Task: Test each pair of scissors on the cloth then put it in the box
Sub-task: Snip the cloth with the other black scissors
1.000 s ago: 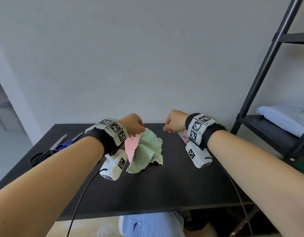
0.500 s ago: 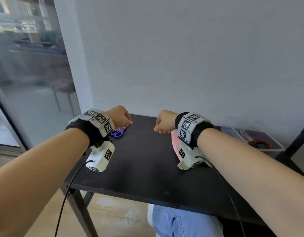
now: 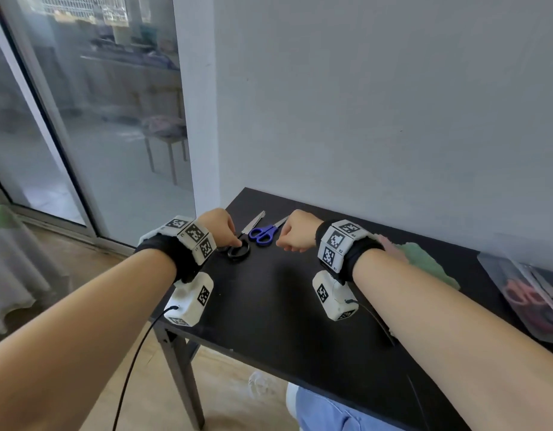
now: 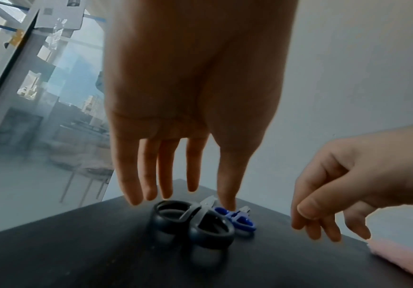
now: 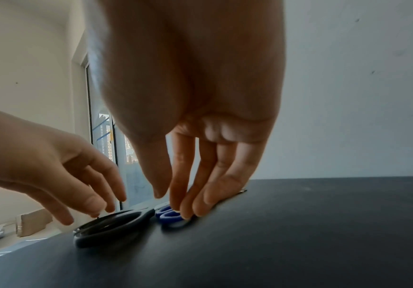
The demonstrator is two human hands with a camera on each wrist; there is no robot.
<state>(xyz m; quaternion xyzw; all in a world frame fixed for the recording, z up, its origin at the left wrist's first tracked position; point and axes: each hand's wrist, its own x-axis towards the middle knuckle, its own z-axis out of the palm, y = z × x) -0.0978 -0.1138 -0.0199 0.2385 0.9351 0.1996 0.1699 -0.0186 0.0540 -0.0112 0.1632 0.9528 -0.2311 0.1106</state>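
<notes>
Red-handled scissors [image 3: 524,295] already lie in the clear plastic box [image 3: 499,275]; black-handled steel scissors [image 3: 239,251] and small blue-handled scissors [image 3: 262,234] wait untested under the loose, empty fingers of the left hand [image 3: 217,225] and right hand [image 3: 297,233].

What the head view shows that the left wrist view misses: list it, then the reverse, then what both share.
Only the head view: the green cloth past the right forearm, and the clear box with red-handled scissors at the table's right end. Only the left wrist view: the left hand's straight fingers hanging just above the handle rings. Both: black scissors, blue scissors, right hand, black table.
</notes>
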